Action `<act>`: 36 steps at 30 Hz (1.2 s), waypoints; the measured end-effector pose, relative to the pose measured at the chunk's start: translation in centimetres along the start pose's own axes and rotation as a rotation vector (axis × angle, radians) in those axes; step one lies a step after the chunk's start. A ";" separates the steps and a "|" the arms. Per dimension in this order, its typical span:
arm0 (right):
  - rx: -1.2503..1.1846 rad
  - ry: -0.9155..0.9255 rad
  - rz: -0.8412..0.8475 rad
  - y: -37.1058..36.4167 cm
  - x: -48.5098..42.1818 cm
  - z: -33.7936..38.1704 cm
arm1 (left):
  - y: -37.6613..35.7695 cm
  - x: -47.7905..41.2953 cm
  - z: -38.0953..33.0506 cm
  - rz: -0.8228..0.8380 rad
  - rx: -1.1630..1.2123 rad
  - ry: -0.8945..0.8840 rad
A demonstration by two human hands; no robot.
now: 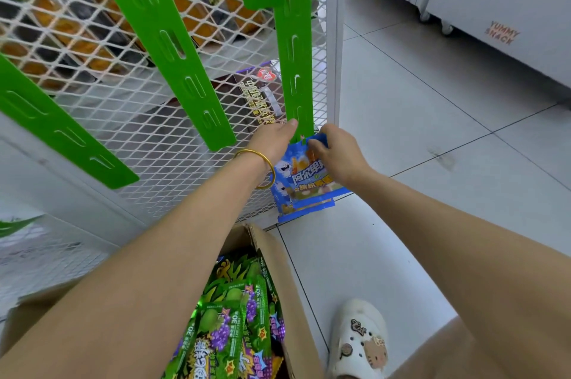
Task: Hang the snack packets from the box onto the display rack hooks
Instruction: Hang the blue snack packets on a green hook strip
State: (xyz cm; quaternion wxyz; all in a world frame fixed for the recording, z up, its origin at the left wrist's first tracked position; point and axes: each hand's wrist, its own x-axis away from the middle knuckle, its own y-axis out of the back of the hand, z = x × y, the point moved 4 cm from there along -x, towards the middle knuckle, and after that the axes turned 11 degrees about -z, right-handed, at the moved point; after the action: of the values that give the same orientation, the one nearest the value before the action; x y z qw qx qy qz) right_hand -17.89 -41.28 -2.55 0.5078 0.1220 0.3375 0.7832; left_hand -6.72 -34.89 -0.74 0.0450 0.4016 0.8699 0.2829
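Blue packet (pixel 304 176) is pinched at its top by right hand (pixel 335 156) at bottom of green strip (pixel 295 69) — strip end is steadied by left hand (pixel 275 139), grip closed on it. Green packets (pixel 234 317) are left in box (pixel 278 258) below.

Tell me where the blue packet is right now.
In the head view, centre-right: the blue packet sits at the bottom of the rightmost green strip, held by both hands, above the cardboard box.

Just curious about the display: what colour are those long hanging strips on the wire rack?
Bright green hanging strips, seen best in the head view, against the white wire rack.
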 end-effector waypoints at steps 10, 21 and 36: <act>0.123 -0.285 -0.097 -0.1 2.7 -0.5 | 3.3 3.9 2.9 -0.087 -0.105 -0.244; -0.154 -0.143 0.505 -10.3 13.2 7.7 | 16.5 11.6 17.9 -0.162 -0.264 0.019; -0.042 -0.189 0.619 -14.6 15.1 8.2 | 13.9 11.3 25.7 -0.343 -0.747 0.019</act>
State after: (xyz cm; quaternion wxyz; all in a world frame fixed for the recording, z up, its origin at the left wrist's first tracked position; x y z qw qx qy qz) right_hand -9.99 -20.91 -8.25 0.2771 0.2802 0.2194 0.8925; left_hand 2.92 -7.78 -13.20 0.2263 0.2042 0.7619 0.5715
